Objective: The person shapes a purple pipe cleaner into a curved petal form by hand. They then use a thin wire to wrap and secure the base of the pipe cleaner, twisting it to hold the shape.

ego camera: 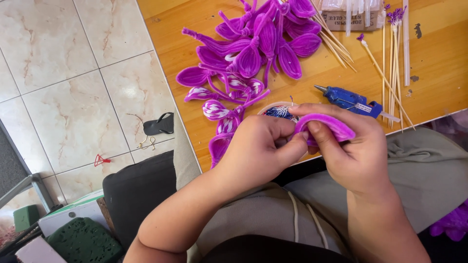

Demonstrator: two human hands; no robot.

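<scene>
Both hands meet just in front of the blue glue gun (352, 101) on the wooden surface (438, 58). The right hand (358, 156) curls its fingers (319, 134) closed around a purple fuzzy petal (329, 125); the left hand (258, 148) pinches the petal's near end. Finished purple petals (253, 53) lie heaped left of the gun, wooden sticks (392, 63) to its right.

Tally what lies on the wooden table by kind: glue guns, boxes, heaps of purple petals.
Glue gun: 1
Box: 1
Petal heap: 1
Total: 3
The sticks overlap too much to count.
</scene>
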